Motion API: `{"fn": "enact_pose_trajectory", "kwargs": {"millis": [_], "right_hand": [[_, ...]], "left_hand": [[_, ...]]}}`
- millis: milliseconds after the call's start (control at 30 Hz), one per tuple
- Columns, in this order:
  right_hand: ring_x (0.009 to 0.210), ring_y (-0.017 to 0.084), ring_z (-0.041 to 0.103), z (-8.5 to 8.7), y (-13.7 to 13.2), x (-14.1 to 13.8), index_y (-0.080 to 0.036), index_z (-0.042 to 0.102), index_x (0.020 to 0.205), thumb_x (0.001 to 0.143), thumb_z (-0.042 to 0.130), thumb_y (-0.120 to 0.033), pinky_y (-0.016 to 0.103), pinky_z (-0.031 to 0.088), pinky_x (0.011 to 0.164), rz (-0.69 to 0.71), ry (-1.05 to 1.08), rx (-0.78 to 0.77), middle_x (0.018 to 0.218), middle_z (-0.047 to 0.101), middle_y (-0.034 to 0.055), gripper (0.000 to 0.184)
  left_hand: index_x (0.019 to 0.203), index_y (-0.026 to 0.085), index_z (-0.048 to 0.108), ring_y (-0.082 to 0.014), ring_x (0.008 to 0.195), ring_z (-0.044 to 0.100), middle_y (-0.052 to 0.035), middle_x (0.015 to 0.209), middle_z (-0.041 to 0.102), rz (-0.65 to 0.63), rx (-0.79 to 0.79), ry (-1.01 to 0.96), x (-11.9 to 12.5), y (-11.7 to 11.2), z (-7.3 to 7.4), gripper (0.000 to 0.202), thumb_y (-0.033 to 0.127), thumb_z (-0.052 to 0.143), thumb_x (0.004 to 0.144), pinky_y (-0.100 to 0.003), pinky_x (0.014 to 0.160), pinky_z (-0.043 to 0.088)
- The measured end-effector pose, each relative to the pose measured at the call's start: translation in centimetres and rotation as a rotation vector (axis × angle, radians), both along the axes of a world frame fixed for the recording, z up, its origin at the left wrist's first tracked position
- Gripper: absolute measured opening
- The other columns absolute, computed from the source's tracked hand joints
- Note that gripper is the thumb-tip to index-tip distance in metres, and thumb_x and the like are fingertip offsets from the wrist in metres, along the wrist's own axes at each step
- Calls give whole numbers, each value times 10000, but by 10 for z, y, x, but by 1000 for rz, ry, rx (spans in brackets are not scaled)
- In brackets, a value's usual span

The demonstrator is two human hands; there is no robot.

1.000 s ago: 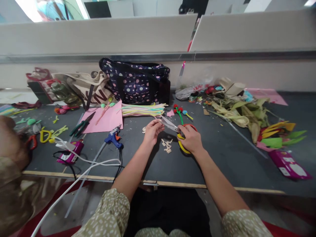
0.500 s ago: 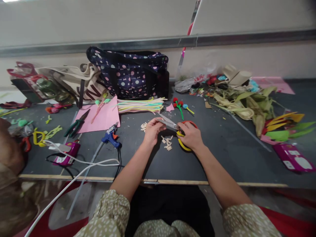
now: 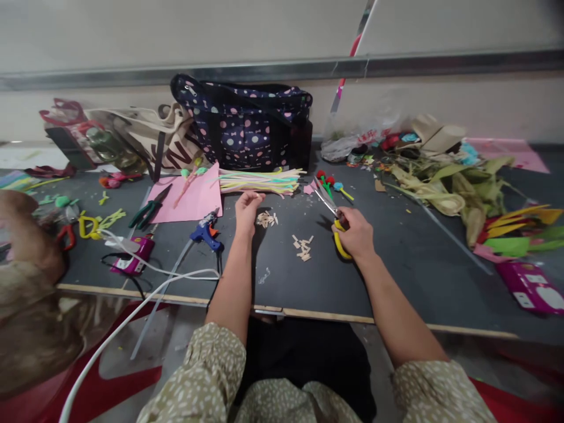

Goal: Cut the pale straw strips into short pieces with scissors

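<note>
Right hand (image 3: 356, 234) closed round yellow-handled metal scissors (image 3: 338, 215); left hand (image 3: 247, 211) well apart — bunched, contents unclear — near small beige chips (image 3: 267, 220).

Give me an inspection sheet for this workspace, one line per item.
Surface: dark tabletop with a pale front edge, scattered with small scraps.
Job's things: scissors, blades parted; near pile and far pile of short pale pieces.
Clutter: blue glue gun, pink sheet, pastel strip bundle, dried husks.
Hands: right hand grips the scissors; left hand has its fingertips together, contents too small to tell.
Cables: white cable crosses the left side and runs past the front edge.
Surroundings: dotted bag by the wall; another person's arm at left.
</note>
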State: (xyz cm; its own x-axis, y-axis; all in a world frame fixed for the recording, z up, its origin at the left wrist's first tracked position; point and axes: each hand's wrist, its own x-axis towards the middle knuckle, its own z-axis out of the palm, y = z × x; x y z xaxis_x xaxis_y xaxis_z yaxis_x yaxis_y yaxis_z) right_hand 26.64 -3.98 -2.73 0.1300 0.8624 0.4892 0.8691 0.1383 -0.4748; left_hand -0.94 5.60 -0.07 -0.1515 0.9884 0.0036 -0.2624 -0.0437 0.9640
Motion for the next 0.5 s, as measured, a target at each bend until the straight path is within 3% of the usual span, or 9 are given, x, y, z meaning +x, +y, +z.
{"fn": "enact_pose_trajectory", "kwargs": {"millis": [133, 367, 500], "right_hand": [[753, 178, 559, -1, 0, -1, -216, 615, 981, 706, 568, -249, 308, 458, 695, 23, 9, 7, 839, 593, 31, 281], [761, 177, 563, -6, 2, 0, -211, 619, 1001, 692, 574, -243, 309, 468, 715, 25, 35, 26, 842, 591, 29, 315], [745, 176, 560, -8, 1, 0, -213, 622, 1005, 696, 569, -252, 308, 464, 700, 40, 45, 31, 828, 588, 26, 316]], "left_hand": [[667, 179, 562, -156, 804, 615, -26, 747, 685, -118, 45, 64, 4, 1, -10, 170, 205, 721, 614, -260, 770, 438], [768, 175, 540, -84, 624, 539, -62, 852, 715, -451, 64, 118, 2, -9, -27, 208, 274, 705, 690, -197, 617, 371], [779, 171, 542, -68, 599, 517, -57, 860, 713, -512, 62, 246, -3, -26, -30, 196, 270, 693, 702, -185, 593, 346]]}}
